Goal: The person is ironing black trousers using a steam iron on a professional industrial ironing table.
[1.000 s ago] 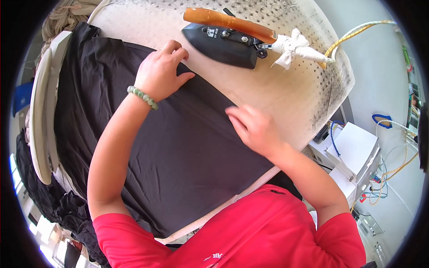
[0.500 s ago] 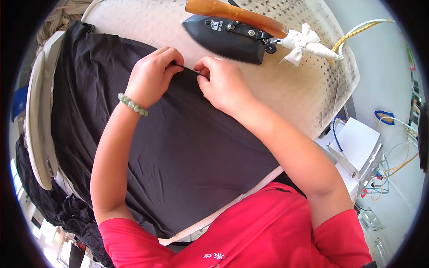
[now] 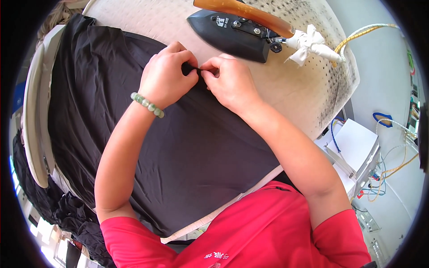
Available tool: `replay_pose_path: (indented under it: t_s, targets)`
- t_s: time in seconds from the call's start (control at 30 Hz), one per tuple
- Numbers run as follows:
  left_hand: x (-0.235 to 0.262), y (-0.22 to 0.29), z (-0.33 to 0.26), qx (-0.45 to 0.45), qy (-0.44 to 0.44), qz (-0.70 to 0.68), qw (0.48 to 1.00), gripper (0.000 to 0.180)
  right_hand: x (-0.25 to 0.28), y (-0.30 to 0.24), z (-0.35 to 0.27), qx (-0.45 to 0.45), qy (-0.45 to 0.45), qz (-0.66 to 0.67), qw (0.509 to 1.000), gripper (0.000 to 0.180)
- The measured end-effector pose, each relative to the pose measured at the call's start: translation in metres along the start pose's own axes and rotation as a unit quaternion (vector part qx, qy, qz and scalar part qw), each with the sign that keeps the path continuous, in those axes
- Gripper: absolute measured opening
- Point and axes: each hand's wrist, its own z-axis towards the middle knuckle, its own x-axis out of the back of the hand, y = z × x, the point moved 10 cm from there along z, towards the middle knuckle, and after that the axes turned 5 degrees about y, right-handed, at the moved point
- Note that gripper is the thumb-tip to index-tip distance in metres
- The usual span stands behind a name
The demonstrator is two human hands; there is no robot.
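Observation:
A large piece of black fabric (image 3: 205, 143) lies spread over a pale ironing board (image 3: 290, 94), with wrinkles along its left part. At its far edge my left hand (image 3: 167, 71), a green bead bracelet on the wrist, pinches the cloth between thumb and fingers. Close beside it, almost touching, my right hand (image 3: 230, 80) grips the same edge in a pinch. A small fold of the cloth rises between the two thumbs. Just beyond my hands rests a dark iron (image 3: 228, 35) with a curved wooden handle (image 3: 250, 15), its tip toward the left.
White cloth (image 3: 310, 44) is tied round the iron's rear, where a yellow-and-white cord (image 3: 362, 33) leads off right. At the left stands a narrow padded board (image 3: 35, 120), with heaped black fabric (image 3: 71, 216) below it. A white box (image 3: 355, 145) with wires sits at the right.
My left hand has slid right along the fabric's edge, up close to my right hand. The cloth there is now bunched between them. My right hand has shifted only slightly right.

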Motion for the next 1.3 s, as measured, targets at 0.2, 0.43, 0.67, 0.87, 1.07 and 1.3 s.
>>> replay_pose_path:
  t_s: [0.2,0.43,0.67,0.87,1.07,1.3]
  targets:
    - [-0.001,0.0,0.0,-0.009,0.028,-0.011,1.0,0.008,-0.001,0.001,0.002,0.014,0.017,-0.021,1.0,0.014]
    - [0.008,-0.006,0.0,-0.006,0.026,-0.061,0.998,0.01,-0.001,0.001,0.001,0.018,0.032,-0.019,0.999,0.012]
    - [0.016,-0.009,0.003,0.001,0.002,-0.036,0.999,0.014,-0.003,0.001,-0.001,0.003,0.026,-0.03,0.999,0.013]
    - [0.013,-0.01,0.003,0.029,-0.02,-0.046,0.998,0.013,-0.004,-0.005,-0.001,0.03,0.052,-0.049,0.997,0.013]
    - [0.004,-0.008,0.003,0.029,-0.019,-0.005,0.999,0.013,-0.001,-0.011,-0.005,0.063,0.076,-0.042,0.994,0.011]
    - [0.002,-0.009,-0.003,0.005,-0.017,-0.044,0.999,0.011,-0.001,-0.016,0.006,0.093,0.027,-0.085,0.992,0.012]
